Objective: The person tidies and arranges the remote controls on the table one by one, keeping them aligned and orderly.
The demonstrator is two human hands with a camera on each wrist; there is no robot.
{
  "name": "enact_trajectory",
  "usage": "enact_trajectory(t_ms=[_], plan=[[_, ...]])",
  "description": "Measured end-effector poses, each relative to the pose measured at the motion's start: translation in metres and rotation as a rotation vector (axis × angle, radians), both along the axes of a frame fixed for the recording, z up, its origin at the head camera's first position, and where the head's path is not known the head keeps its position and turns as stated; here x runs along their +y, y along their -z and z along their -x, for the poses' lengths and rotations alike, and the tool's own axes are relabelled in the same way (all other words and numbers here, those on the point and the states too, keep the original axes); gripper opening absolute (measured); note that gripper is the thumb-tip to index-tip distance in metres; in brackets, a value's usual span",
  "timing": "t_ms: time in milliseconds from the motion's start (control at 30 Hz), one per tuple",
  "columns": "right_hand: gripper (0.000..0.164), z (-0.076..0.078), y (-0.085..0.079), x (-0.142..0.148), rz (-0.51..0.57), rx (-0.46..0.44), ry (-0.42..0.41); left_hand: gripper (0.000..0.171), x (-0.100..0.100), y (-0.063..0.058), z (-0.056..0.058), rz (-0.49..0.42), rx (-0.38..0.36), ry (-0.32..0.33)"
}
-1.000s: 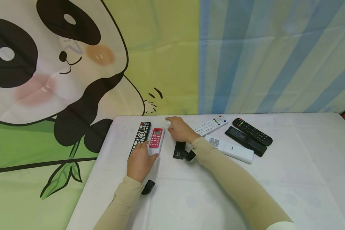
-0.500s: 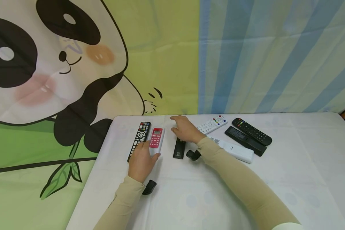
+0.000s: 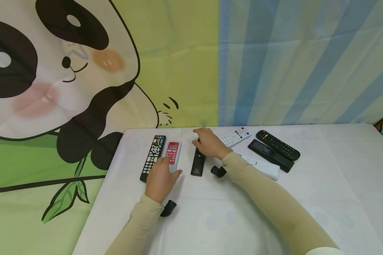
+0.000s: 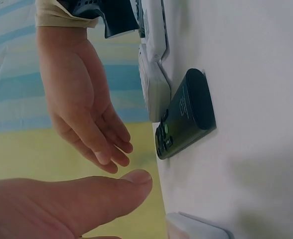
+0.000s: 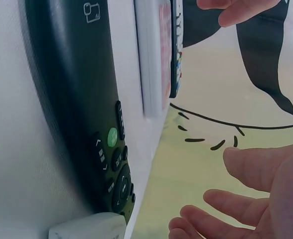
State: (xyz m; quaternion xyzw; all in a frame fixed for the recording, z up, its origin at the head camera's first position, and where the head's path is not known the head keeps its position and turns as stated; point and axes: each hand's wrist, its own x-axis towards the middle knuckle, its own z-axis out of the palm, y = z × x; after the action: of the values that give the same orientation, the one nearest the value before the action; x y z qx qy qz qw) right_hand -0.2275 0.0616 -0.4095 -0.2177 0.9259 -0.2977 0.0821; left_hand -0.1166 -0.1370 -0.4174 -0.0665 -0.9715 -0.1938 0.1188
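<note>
Black remote (image 3: 197, 164) more exposed vs prev, R grip (image 3: 210, 143) apart & shifted rt, L grip (image 3: 161, 179) also apart.

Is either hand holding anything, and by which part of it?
Nothing is held: the left hand is open above the red remote, and the right hand is open above the middle black remote.
</note>
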Motion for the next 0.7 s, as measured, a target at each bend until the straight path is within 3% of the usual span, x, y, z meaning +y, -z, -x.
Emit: enact_trajectory(t_ms=[467, 700], plan=[[0.052, 0.003, 0.002, 0.008, -0.065, 0.006, 0.025, 0.063, 0.01, 0.003, -0.001, -0.01, -0.043, 0.026], [0.052, 0.003, 0.006, 0.013, -0.099, 0.016, 0.032, 0.065, 0.016, 0.008, -0.002, -0.012, -0.021, 0.058]])
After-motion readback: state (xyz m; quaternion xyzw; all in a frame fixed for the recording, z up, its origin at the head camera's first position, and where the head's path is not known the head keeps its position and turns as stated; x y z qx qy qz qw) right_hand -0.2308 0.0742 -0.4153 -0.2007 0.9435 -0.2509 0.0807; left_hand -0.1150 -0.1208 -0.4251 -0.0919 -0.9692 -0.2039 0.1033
